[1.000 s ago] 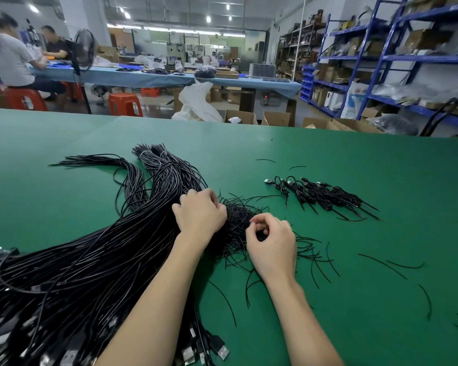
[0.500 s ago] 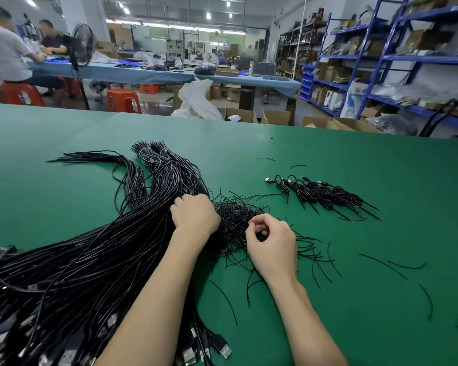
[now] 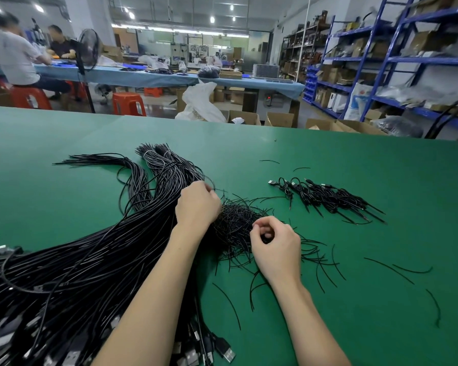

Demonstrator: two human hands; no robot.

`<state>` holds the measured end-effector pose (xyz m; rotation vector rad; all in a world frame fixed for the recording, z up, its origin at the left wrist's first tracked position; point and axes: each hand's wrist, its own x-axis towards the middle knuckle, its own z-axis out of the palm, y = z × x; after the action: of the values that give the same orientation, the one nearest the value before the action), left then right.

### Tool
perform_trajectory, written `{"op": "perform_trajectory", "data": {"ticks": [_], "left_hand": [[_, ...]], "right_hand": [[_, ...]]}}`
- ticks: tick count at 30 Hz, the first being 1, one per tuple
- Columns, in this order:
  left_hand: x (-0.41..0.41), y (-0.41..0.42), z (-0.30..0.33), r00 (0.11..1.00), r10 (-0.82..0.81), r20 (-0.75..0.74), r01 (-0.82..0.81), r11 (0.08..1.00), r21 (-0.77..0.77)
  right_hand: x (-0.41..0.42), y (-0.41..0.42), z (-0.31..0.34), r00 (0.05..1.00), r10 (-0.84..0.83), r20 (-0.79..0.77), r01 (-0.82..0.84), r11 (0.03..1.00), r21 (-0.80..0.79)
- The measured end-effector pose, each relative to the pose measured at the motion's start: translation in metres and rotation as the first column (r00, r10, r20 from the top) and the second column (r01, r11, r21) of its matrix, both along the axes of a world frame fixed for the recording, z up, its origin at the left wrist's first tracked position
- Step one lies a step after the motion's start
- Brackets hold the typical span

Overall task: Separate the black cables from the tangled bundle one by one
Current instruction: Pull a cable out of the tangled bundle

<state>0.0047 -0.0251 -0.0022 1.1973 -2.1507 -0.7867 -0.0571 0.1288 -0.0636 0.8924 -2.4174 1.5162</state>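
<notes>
Item: tangled bundle (image 3: 90,260) of black cables, lying across the green table (image 3: 354,180), fanning from USB plugs at the near left edge to tied ends at the far side. Landmark for all entries: the small heap of thin black ties (image 3: 236,225).

Left hand (image 3: 197,204): resting at the left edge of the heap, on the bundle's right flank, fingers curling down and appearing to be pinching a single cable (image 3: 209,184) at the fingertips; the back of the hand is hiding the contact, so the hold is a judgement.

Right hand (image 3: 275,247): sitting on the near right edge of the heap, thumb and fingers closing together, seemingly on a thin tie; what it holds I cannot tell.

Finished pile (image 3: 328,199): lying well apart, to the far right of the heap.

Loose ties (image 3: 397,268): scattering to the right and near side of the heap.

Risks, as judged: the pinched cable is running beneath its neighbours, so pulling could be dragging several along or tightening the knot; the heap is crowding both hands, so ties may be snagging.
</notes>
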Motion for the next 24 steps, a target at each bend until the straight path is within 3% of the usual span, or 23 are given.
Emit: {"op": "perform_trajectory", "data": {"ticks": [2,5,7,13,17,21,23,24], "left_hand": [[0.000,-0.001,-0.001,0.998,-0.033,0.045,0.029,0.995,0.091],[0.001,0.000,-0.008,0.969,-0.086,0.231,0.065,0.993,0.096],[0.002,0.002,-0.008,0.970,-0.091,0.228,0.070,0.993,0.098],[0.003,-0.003,0.009,0.980,-0.086,-0.177,0.131,0.956,0.261],[0.005,0.009,0.028,0.905,-0.240,-0.352,0.354,0.882,0.310],[0.002,0.027,0.040,0.768,-0.491,-0.411,0.622,0.723,0.299],[0.000,0.034,0.041,0.661,-0.589,-0.465,0.743,0.599,0.298],[-0.001,0.035,0.042,0.645,-0.593,-0.481,0.755,0.590,0.285]], "right_hand": [[-0.001,0.000,0.000,1.000,0.002,0.003,-0.002,1.000,-0.006],[-0.001,0.000,0.000,1.000,0.007,0.006,-0.007,1.000,-0.007],[-0.002,0.000,0.000,1.000,0.008,0.018,-0.007,1.000,-0.013],[-0.001,0.001,0.002,0.999,0.001,0.048,0.001,0.999,-0.046],[0.002,0.000,0.011,0.992,0.063,0.110,-0.040,0.979,-0.200],[0.003,0.001,0.026,0.941,0.281,0.188,-0.190,0.900,-0.393],[0.001,0.005,0.038,0.854,0.460,0.244,-0.307,0.823,-0.478],[-0.002,0.008,0.043,0.806,0.525,0.274,-0.354,0.798,-0.487]]}}
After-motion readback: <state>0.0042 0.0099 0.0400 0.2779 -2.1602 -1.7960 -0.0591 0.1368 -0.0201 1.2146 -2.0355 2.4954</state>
